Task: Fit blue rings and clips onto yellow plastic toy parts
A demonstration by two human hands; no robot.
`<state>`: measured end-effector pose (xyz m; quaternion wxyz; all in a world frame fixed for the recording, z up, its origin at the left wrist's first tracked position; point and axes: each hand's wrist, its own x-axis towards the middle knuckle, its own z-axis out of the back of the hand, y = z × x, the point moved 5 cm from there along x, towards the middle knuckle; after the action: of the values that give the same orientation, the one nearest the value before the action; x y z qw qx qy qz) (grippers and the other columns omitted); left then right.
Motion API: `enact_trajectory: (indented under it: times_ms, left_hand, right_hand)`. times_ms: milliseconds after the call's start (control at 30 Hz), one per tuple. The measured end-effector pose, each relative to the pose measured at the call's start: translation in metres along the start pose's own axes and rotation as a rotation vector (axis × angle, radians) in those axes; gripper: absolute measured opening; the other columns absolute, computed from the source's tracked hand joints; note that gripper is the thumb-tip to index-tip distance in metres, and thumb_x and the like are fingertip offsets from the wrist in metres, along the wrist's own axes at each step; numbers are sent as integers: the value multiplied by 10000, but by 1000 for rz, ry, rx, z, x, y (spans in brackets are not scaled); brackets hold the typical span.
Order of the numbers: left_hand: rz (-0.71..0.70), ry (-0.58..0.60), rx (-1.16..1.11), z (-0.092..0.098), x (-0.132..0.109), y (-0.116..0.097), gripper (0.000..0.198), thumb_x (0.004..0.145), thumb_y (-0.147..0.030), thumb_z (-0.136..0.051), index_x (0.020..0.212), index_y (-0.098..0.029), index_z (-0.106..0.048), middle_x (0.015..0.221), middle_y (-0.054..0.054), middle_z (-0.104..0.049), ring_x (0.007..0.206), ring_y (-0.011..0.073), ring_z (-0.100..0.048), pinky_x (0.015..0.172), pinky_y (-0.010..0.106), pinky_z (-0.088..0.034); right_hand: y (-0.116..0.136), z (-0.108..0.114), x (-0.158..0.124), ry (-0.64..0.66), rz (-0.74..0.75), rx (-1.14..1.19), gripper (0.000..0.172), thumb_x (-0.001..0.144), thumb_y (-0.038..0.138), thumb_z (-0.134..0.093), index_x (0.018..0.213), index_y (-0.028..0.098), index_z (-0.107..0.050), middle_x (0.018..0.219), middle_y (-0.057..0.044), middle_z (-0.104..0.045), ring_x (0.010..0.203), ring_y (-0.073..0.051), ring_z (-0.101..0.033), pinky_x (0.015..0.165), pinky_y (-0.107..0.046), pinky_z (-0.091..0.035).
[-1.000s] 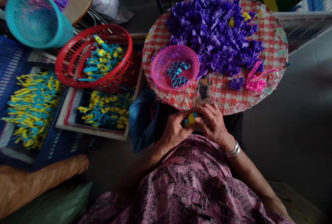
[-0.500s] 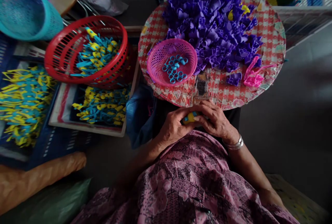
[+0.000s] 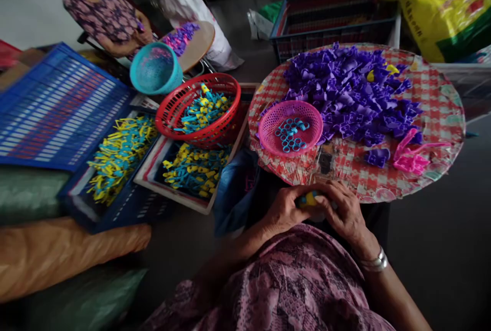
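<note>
Close to my lap, at the near edge of the round table, my left hand (image 3: 287,209) and my right hand (image 3: 343,209) are closed together around a small yellow and blue plastic piece (image 3: 309,198). My fingers cover much of it, so its full shape is hidden. On the table stands a pink mesh basket (image 3: 264,134) with several small blue rings (image 3: 294,144) inside. Behind and to the right of it spreads a heap of purple plastic pieces (image 3: 345,85). A pink piece with long straps (image 3: 412,159) lies by the right edge, beside one loose purple piece (image 3: 376,157).
At left, a red basket (image 3: 161,116) of yellow and blue pieces rests over a shallow crate (image 3: 153,180) holding more. Farther left stand a blue crate (image 3: 95,218) and a teal basket (image 3: 174,80). Another person (image 3: 105,19) sits at a small table (image 3: 201,47). A yellow bag (image 3: 433,19) stands behind right.
The view has swung up and to the left, bringing the other person and the blue crate lid into sight. Both hands still hold the yellow and blue piece, with fingers slightly shifted.
</note>
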<state>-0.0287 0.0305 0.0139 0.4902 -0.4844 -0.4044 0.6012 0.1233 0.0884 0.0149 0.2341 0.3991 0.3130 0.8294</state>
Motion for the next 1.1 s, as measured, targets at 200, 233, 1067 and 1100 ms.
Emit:
enact_trajectory:
  times_ms: [200,233,1067,1100]
  left_hand:
    - [46,8,18,-6,-2,6,463,849,-491,-866,1180,-169,-863,970,55,-833,892,231,-739,827,294,-557]
    - [55,22,15,-5,0,7,469,841,-487,-872,1184,-168,-862,977,55,-832,895,231,-734,829,293,-555]
    - [217,-20,-189,-8,8,49,493,630,-355,-949,1081,-189,-839,975,41,-792,920,241,-701,879,325,-568]
    - [221,-44,-147,-7,7,49,475,635,-379,-939,1060,-188,-843,964,41,-794,922,249,-708,882,332,-575]
  right_hand:
    - [-3,-4,-3,17,-10,-3,223,1128,337,-546,1195,228,-729,974,-60,-774,898,-219,-738,823,-355,-569]
    - [-4,-4,-4,3,-27,-7,225,1128,343,-546,1188,227,-730,980,-63,-780,902,-220,-745,819,-353,-575]
    - [-15,-14,-14,-86,-187,-124,254,1118,354,-528,1150,216,-739,1039,-83,-834,946,-242,-808,840,-369,-640]
    - [-15,-15,-13,-88,-184,-121,254,1118,354,-530,1154,214,-739,1040,-86,-834,947,-241,-809,838,-364,-641]
